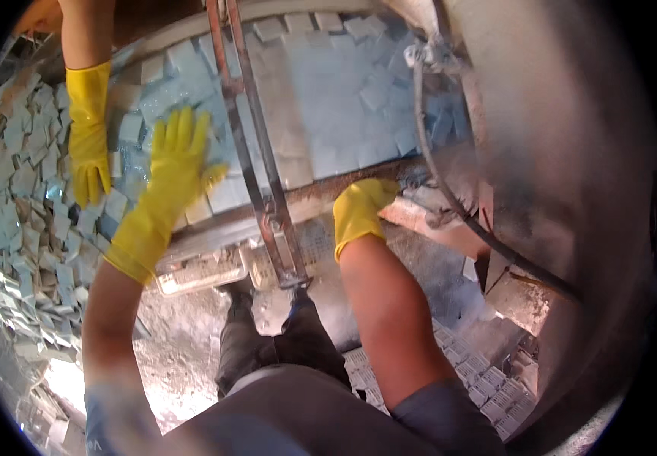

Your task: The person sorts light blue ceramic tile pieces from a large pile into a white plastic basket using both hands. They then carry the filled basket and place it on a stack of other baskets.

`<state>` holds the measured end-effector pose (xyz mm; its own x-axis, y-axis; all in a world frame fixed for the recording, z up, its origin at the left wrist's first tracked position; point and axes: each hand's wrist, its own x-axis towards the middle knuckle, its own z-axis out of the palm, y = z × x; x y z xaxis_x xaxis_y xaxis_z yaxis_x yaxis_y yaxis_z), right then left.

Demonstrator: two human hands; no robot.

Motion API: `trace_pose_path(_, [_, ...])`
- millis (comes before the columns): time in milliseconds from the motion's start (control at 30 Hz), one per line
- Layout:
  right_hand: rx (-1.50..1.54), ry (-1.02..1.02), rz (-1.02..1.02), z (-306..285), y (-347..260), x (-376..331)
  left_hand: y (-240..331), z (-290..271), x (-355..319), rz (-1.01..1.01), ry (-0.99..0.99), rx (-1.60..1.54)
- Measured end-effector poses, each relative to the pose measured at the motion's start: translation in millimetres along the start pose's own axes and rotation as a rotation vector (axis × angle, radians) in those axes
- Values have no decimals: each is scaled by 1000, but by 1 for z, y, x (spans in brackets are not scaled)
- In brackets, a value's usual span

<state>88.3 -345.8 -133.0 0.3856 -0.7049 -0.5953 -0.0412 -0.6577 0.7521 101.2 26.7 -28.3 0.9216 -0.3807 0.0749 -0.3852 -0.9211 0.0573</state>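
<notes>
My left hand (pixel 176 163), in a yellow rubber glove, is open with fingers spread over wet, pale square tiles (pixel 226 194) on a long bed. Its edge looks slightly blurred. At the bed's near rim (pixel 317 190), my right hand (pixel 359 209), also in a yellow glove, is closed with its fingers bent toward the right. What it grips is hidden; a dirty grey fitting (pixel 418 186) sits just beyond the fingertips. A sheet of bluish, wet tiles (pixel 344 106) lies in front of both hands.
A co-worker's yellow-gloved hand (pixel 89 137) reaches down at left, beside a heap of loose tiles (pixel 28 182). A rusty metal frame (pixel 249 129) crosses the bed. A grey hose (pixel 439 167) hangs at right. Below are a pale plastic crate (pixel 199 275) and stacked patterned pieces (pixel 488 384).
</notes>
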Motion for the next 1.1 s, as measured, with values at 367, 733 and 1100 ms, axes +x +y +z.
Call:
trace_pose_path(367, [-27, 27, 40, 31, -8, 20, 38, 48, 26, 33, 264, -110])
trace_pose_path(733, [-173, 43, -223, 3, 12, -3, 14, 33, 46, -50, 239, -139])
trace_pose_path(1100, [1493, 1429, -602, 21, 95, -53, 7, -5, -13, -290, 82, -213])
